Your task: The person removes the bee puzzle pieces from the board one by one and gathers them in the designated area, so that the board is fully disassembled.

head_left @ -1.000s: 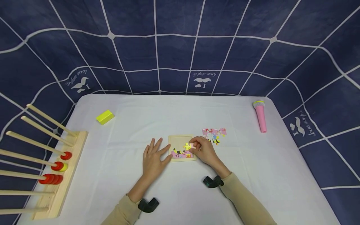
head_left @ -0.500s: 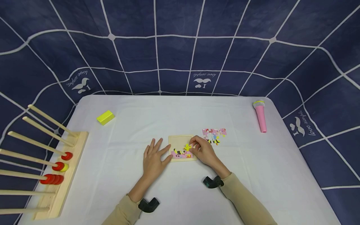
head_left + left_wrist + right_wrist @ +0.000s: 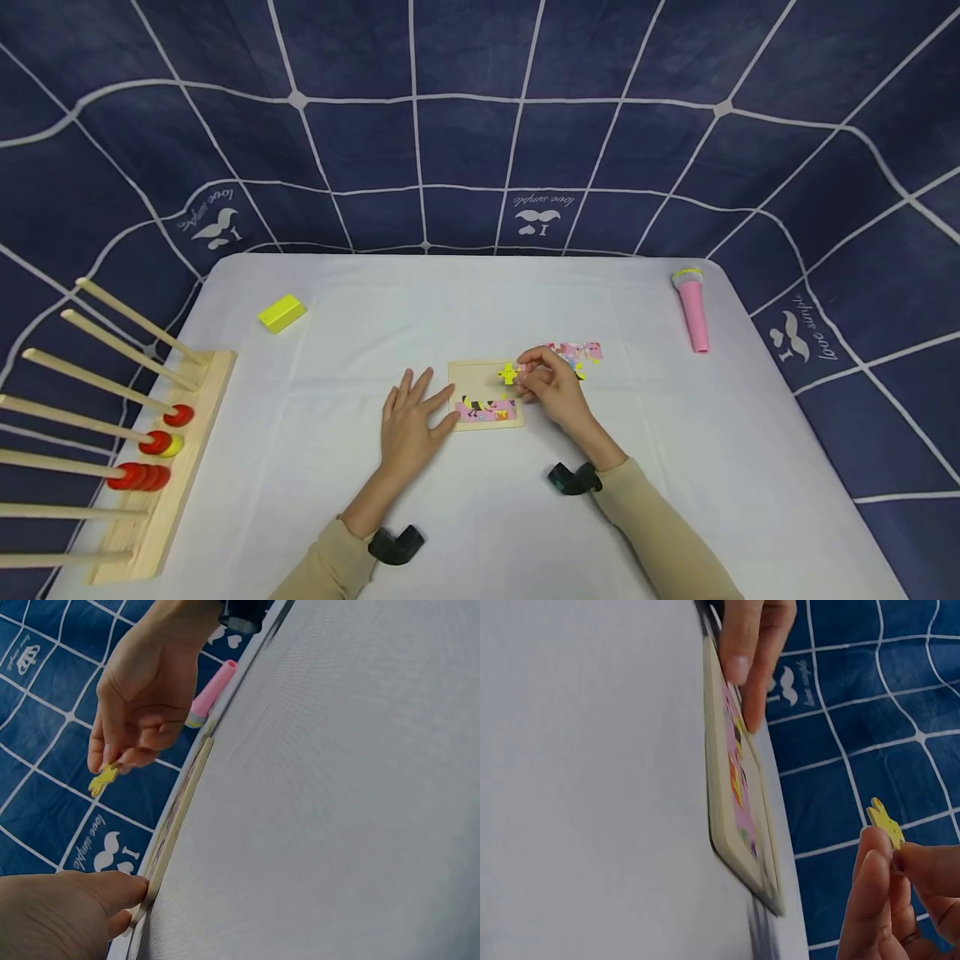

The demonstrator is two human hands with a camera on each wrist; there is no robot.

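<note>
In the head view my right hand (image 3: 555, 387) pinches a yellow puzzle piece (image 3: 508, 373) between thumb and fingertips, raised above the right side of a wooden puzzle tray (image 3: 468, 367). The right wrist view shows the same yellow piece (image 3: 886, 822) apart from the tray. My left hand (image 3: 412, 421) lies with fingers spread, its thumb and index finger touching the tray's left edge. Joined pieces with pink and a bee-like picture (image 3: 486, 409) fill the tray's lower part. More puzzle pieces (image 3: 588, 350) lie on the cloth beyond the right hand, which partly covers them.
A wooden bead rack (image 3: 187, 467) with upright pegs and red and yellow beads stands at the left edge. A yellow block (image 3: 282, 313) lies at the back left, a pink toy microphone (image 3: 693, 310) at the back right. White cloth (image 3: 480, 517) covers the table.
My right hand has lifted the yellow puzzle piece off the joined pieces and moved it slightly away and to the right. The left hand has stayed on the tray's edge.
</note>
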